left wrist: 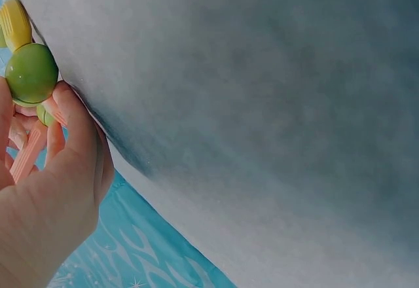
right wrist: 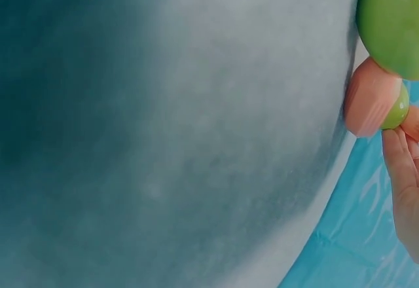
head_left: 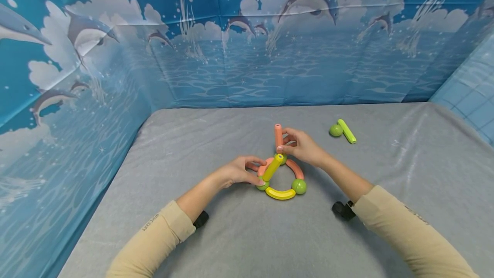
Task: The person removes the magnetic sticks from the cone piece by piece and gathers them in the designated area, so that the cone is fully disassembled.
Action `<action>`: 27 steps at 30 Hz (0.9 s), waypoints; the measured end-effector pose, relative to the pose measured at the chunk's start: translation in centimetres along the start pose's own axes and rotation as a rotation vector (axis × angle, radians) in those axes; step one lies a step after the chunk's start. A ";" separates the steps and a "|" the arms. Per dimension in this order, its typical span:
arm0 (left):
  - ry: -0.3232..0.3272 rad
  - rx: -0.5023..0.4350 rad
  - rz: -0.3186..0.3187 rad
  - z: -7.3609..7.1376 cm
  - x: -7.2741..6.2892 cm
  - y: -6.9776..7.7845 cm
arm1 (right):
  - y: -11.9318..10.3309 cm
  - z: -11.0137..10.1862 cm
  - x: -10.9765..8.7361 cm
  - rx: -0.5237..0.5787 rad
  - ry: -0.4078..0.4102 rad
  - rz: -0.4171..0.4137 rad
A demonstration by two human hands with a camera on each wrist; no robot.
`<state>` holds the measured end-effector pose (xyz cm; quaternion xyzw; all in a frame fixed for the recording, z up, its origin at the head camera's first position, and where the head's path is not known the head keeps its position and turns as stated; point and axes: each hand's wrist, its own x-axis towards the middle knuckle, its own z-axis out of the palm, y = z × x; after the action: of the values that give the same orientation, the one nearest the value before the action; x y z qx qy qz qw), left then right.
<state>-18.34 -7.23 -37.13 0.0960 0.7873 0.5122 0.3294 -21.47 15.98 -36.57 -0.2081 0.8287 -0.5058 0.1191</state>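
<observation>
On the grey surface lies a ring of curved rods, one yellow [head_left: 280, 194] and two orange, joined by green balls. My left hand [head_left: 237, 172] pinches the left green ball [left wrist: 31, 73] between thumb and fingers, beside an orange curved rod [head_left: 261, 170]. From that ball a straight yellow rod [head_left: 272, 168] rises at a tilt. My right hand [head_left: 305, 147] pinches the lower part of an upright orange rod [head_left: 278, 134], at the back green ball [head_left: 284, 159], which is partly hidden. The right green ball [head_left: 299, 186] joins the yellow curved rod to the other orange curved rod [head_left: 296, 169].
A loose green ball [head_left: 335, 130] lies against a straight lime-green rod [head_left: 347, 131] at the back right. A blue dolphin-print curtain [head_left: 247, 76] stands behind the grey cloth [head_left: 185, 140] and along its left side.
</observation>
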 end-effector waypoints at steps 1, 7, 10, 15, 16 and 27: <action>0.000 0.000 0.000 0.0 0.0 0.0 | 0.0 0.0 0.0 -0.006 0.002 -0.004; -0.001 0.000 0.000 0.0 -0.1 0.0 | -0.2 0.1 -0.2 -0.038 0.008 -0.023; -0.001 0.001 0.002 0.0 -0.2 0.0 | -0.1 0.2 -0.1 -0.041 0.010 -0.029; -0.002 0.000 0.006 0.0 -0.1 0.0 | 0.1 0.2 0.0 -0.058 0.014 -0.047; -0.002 0.000 0.006 0.0 -0.1 -0.1 | 0.1 0.2 0.0 -0.061 0.016 -0.047; -0.002 0.005 0.001 0.0 -0.1 -0.1 | 0.0 0.2 0.0 -0.090 0.020 -0.060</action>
<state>-18.26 -7.25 -37.18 0.0977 0.7882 0.5105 0.3295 -21.37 15.78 -36.64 -0.2330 0.8450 -0.4735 0.0862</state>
